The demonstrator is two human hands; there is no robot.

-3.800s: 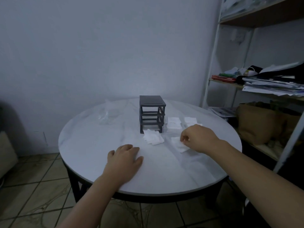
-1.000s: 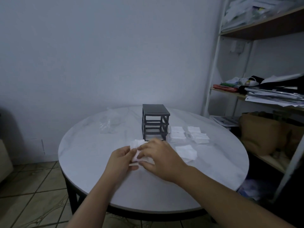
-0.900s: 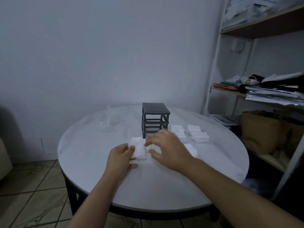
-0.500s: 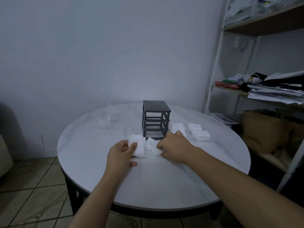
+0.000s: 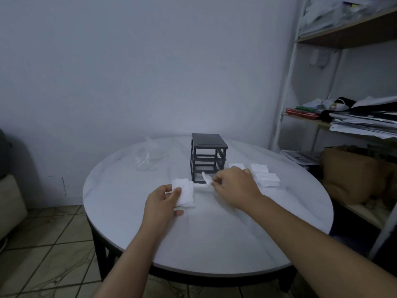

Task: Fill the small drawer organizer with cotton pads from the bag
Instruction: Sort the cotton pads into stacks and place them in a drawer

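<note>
A dark grey drawer organizer (image 5: 208,157) stands upright at the middle of the round white table (image 5: 214,233), its slots showing as open frames. My left hand (image 5: 162,203) holds a small stack of white cotton pads (image 5: 184,192) between thumb and fingers, just in front of the organizer's left corner. My right hand (image 5: 235,186) pinches one cotton pad (image 5: 206,178), lifted at its edge, right in front of the lowest slot. More cotton pads (image 5: 263,176) lie in small piles to the right of the organizer. A clear plastic bag (image 5: 148,158) lies crumpled at the back left.
A white metal shelf (image 5: 285,87) with papers and clothes stands to the right of the table. A brown bag (image 5: 348,175) sits on its low shelf. The floor below is tiled, and a beige cushion (image 5: 9,203) shows at the far left.
My left hand picked up a stack of pads and holds it. My right hand moved from the pads at the right to the organizer's front and lifted one pad.
</note>
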